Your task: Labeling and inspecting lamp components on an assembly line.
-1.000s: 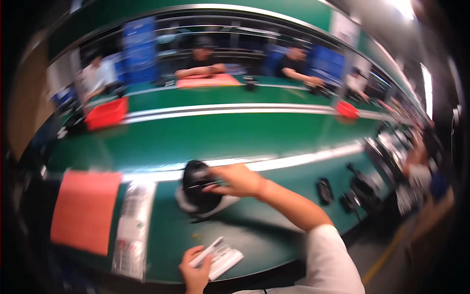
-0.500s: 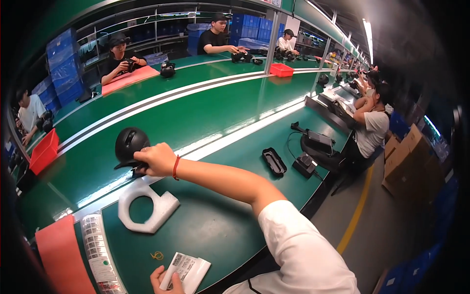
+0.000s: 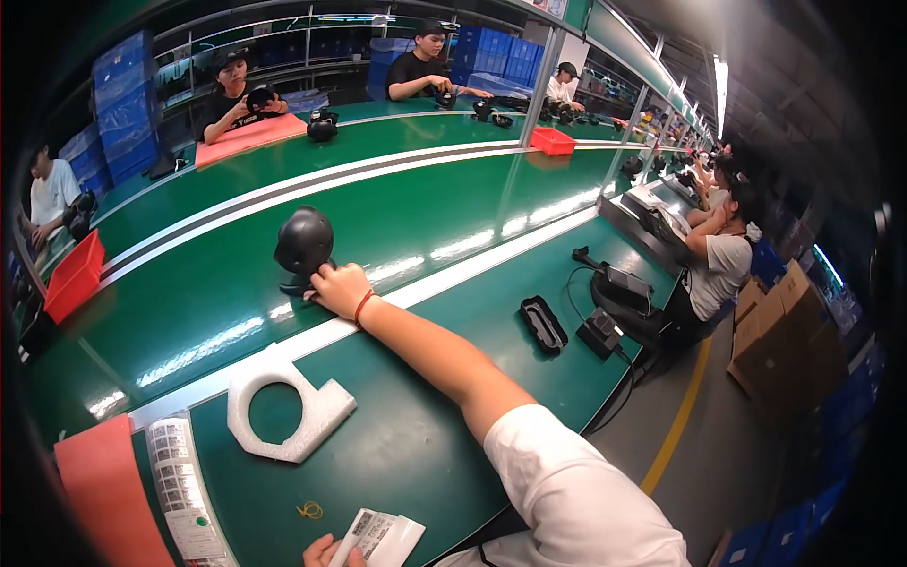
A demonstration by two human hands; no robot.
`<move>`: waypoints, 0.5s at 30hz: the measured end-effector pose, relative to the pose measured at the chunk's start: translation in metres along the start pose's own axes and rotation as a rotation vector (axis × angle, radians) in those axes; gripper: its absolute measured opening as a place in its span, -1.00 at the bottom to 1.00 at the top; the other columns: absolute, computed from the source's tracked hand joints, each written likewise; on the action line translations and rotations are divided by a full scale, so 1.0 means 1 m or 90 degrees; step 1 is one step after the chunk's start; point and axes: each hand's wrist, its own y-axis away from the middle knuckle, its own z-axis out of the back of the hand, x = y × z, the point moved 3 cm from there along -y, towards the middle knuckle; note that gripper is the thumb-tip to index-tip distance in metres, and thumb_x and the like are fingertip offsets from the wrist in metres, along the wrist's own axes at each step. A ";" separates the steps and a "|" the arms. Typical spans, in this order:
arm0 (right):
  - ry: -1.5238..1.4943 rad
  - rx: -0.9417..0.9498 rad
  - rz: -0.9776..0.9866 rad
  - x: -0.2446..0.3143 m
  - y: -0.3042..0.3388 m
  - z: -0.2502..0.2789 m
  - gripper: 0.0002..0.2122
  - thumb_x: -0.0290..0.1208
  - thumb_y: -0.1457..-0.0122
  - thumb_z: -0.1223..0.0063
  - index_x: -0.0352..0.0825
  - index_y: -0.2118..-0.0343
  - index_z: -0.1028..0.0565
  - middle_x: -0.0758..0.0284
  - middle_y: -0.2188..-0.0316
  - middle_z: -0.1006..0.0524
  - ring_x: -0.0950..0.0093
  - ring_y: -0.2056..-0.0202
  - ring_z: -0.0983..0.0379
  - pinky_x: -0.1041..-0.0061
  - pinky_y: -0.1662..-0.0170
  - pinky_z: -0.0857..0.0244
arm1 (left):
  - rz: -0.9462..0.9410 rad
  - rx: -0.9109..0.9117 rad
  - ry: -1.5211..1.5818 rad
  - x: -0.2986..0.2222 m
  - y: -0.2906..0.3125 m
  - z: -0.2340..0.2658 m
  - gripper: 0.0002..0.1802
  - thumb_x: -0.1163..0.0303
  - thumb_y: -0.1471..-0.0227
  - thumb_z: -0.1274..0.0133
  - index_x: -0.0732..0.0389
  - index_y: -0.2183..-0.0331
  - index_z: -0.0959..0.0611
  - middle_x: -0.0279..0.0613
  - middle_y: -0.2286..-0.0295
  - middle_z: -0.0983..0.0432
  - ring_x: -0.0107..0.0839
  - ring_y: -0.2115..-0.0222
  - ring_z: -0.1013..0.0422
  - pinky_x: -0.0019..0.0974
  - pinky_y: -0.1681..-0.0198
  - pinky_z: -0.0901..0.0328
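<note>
Nearest, on the near side of one white foam block with a round hole (image 3: 326,408), the left hand (image 3: 331,552) has folded white label paper (image 3: 385,538) clasped between thumb and fingers. One thin yellow loop (image 3: 309,510) lies between paper and block. Left of the block are one long white sheet of printed labels (image 3: 177,482) and, farther left, one flat orange-red mat (image 3: 106,487). Right of it sit one open black plastic case (image 3: 543,324) and one black boxy unit with a cable (image 3: 600,333). Beyond the block, one pale metal rail (image 3: 321,338) stands between it and one rounded black device (image 3: 304,241); the right hand (image 3: 340,287) is closed on the device's base. Far past the block are two red plastic trays (image 3: 76,274) (image 3: 553,141) and at least four people.
</note>
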 end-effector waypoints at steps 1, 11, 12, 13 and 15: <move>0.003 0.036 -0.062 -0.005 0.001 -0.002 -0.73 -0.08 0.00 -0.08 -0.21 0.51 -0.49 0.28 0.46 -0.46 0.37 0.52 -0.50 0.36 0.47 -0.30 | 0.001 -0.001 -0.001 0.000 0.000 -0.001 -0.59 0.72 0.11 -0.12 0.43 0.14 -0.44 -0.04 0.34 -0.45 -0.37 0.46 -0.46 -0.39 0.41 -0.45; -0.164 0.050 -0.150 0.001 0.050 0.050 -0.64 -0.25 0.02 -0.11 -0.09 0.09 -0.46 0.30 0.31 -0.49 0.25 0.38 -0.49 0.29 0.38 -0.39 | -0.044 0.029 -0.001 -0.013 -0.007 -0.004 -0.67 0.59 0.07 -0.10 0.32 0.17 -0.53 -0.22 0.38 -0.52 -0.51 0.36 -0.43 -0.48 0.26 -0.32; -0.114 0.083 -0.138 0.006 0.062 0.053 -0.65 -0.22 0.01 -0.10 -0.07 0.10 -0.47 0.32 0.33 -0.48 0.26 0.41 -0.49 0.30 0.38 -0.39 | -0.038 0.026 -0.025 -0.009 -0.008 -0.001 -0.65 0.58 0.12 -0.15 0.34 0.19 -0.52 -0.15 0.40 -0.55 -0.50 0.36 -0.46 -0.45 0.27 -0.34; -0.143 0.086 -0.154 0.002 0.074 0.062 -0.66 -0.20 0.01 -0.10 -0.06 0.12 -0.48 0.34 0.32 -0.48 0.28 0.42 -0.49 0.29 0.38 -0.39 | -0.029 0.044 -0.045 -0.003 -0.011 -0.004 -0.62 0.58 0.17 -0.21 0.36 0.22 -0.52 -0.09 0.42 -0.58 -0.48 0.37 -0.50 -0.42 0.28 -0.37; -0.113 0.085 -0.146 0.006 0.083 0.062 -0.82 -0.27 0.01 -0.10 -0.10 0.30 -0.55 0.40 0.34 -0.50 0.31 0.52 -0.49 0.34 0.47 -0.38 | -0.047 0.022 -0.036 -0.001 -0.008 0.001 -0.63 0.57 0.16 -0.21 0.36 0.22 -0.52 -0.10 0.42 -0.58 -0.52 0.39 -0.49 -0.44 0.28 -0.37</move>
